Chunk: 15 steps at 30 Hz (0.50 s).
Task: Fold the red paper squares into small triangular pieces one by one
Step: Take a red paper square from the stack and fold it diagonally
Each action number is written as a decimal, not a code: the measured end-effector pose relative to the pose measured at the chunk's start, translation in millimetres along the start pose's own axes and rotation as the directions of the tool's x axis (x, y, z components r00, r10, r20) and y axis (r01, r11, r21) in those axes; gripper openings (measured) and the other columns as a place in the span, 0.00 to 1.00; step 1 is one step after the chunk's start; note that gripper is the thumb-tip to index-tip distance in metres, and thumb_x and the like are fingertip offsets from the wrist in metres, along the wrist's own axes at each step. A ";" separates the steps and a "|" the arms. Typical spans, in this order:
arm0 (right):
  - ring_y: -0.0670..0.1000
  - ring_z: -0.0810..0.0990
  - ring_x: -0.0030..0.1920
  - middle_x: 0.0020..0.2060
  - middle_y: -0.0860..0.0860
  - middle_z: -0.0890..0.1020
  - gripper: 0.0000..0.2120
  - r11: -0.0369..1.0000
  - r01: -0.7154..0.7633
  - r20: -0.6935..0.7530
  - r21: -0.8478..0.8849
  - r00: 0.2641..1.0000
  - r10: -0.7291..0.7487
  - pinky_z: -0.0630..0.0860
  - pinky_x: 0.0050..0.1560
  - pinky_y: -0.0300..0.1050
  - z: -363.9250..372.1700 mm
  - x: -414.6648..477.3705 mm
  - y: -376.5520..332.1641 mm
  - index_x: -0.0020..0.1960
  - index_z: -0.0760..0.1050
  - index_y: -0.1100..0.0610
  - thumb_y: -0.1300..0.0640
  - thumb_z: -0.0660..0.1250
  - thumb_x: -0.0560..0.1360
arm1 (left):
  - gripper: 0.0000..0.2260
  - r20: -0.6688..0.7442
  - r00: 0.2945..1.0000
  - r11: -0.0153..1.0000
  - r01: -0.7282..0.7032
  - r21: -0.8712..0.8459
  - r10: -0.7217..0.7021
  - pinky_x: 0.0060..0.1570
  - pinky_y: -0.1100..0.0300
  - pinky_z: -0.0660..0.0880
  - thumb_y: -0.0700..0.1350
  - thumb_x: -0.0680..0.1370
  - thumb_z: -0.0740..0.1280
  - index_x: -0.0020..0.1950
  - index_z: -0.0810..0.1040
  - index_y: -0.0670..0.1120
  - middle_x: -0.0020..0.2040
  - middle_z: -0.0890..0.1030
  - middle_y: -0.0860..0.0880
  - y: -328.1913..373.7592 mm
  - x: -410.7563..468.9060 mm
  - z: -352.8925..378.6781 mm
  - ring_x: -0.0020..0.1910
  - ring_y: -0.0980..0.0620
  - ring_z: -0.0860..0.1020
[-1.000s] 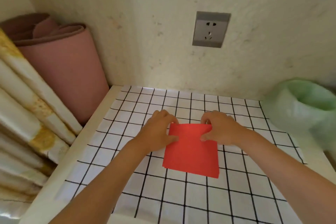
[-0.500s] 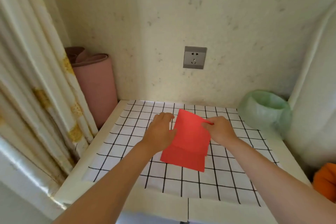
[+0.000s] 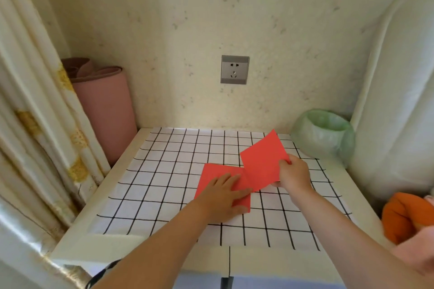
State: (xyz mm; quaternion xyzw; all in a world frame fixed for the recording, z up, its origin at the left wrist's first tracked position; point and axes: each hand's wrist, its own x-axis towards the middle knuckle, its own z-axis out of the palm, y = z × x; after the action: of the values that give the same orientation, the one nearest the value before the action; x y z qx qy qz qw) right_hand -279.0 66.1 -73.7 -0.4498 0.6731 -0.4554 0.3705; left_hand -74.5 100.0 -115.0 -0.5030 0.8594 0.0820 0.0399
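One red paper square (image 3: 263, 162) is lifted off the table and tilted, its far corner pointing up and away. My right hand (image 3: 293, 175) pinches its right edge between thumb and fingers. A stack of red paper squares (image 3: 215, 172) lies flat on the white grid-patterned table (image 3: 164, 171). My left hand (image 3: 223, 197) rests flat on the stack with fingers spread, covering its near part. The lifted sheet overlaps the stack's right side.
A bin lined with a green bag (image 3: 324, 134) stands at the table's far right corner. A rolled pink mat (image 3: 105, 105) leans at the left beside a curtain (image 3: 35, 112). A wall socket (image 3: 234, 69) is behind. An orange cloth (image 3: 404, 216) lies to the right.
My right hand has pulled the top red sheet off the stack and carried it right and up. My left hand moved from the stack's far edge to lie flat on it.
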 end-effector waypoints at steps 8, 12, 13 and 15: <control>0.58 0.83 0.44 0.45 0.55 0.83 0.16 0.993 -0.038 0.047 0.112 0.998 0.033 0.84 0.38 0.58 20.4 -3.5 -12.6 0.47 0.80 0.53 0.64 0.54 0.76 | 0.27 -0.041 0.969 0.969 0.243 -0.051 -0.245 0.76 0.43 0.48 0.66 0.80 0.53 0.78 0.52 0.65 0.81 0.49 0.49 -47.6 4.7 -2.3 0.79 0.44 0.46; 0.54 0.81 0.40 0.41 0.52 0.81 0.16 0.972 -0.120 0.111 0.200 0.989 0.099 0.84 0.42 0.58 31.2 -7.6 -22.7 0.48 0.79 0.56 0.67 0.53 0.78 | 0.27 -0.050 0.944 0.941 0.320 -0.113 -0.327 0.76 0.43 0.46 0.65 0.80 0.54 0.78 0.54 0.63 0.81 0.49 0.49 -72.4 -1.7 -3.9 0.79 0.45 0.46; 0.54 0.81 0.40 0.41 0.53 0.81 0.16 0.967 -0.139 0.129 0.215 0.985 0.112 0.84 0.41 0.56 33.1 -8.6 -25.1 0.49 0.79 0.56 0.68 0.53 0.78 | 0.26 -0.061 0.937 0.934 0.333 -0.127 -0.343 0.76 0.44 0.46 0.65 0.80 0.53 0.78 0.55 0.62 0.81 0.50 0.49 -77.8 -3.1 -3.8 0.79 0.45 0.46; 0.55 0.81 0.40 0.42 0.54 0.81 0.16 0.955 -0.175 0.168 0.238 0.976 0.137 0.83 0.35 0.52 33.4 -10.5 -27.3 0.49 0.78 0.56 0.69 0.53 0.78 | 0.25 -0.126 0.925 0.924 0.332 -0.191 -0.358 0.76 0.43 0.47 0.63 0.81 0.52 0.78 0.58 0.59 0.80 0.54 0.49 -85.6 -5.9 -5.4 0.79 0.46 0.49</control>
State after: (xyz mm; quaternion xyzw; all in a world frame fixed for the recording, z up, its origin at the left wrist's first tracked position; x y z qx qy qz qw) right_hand -238.0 61.8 -57.3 -0.3775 0.6137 -0.4714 0.5086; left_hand 3.0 62.9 -117.4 -0.6533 0.7476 0.1049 -0.0569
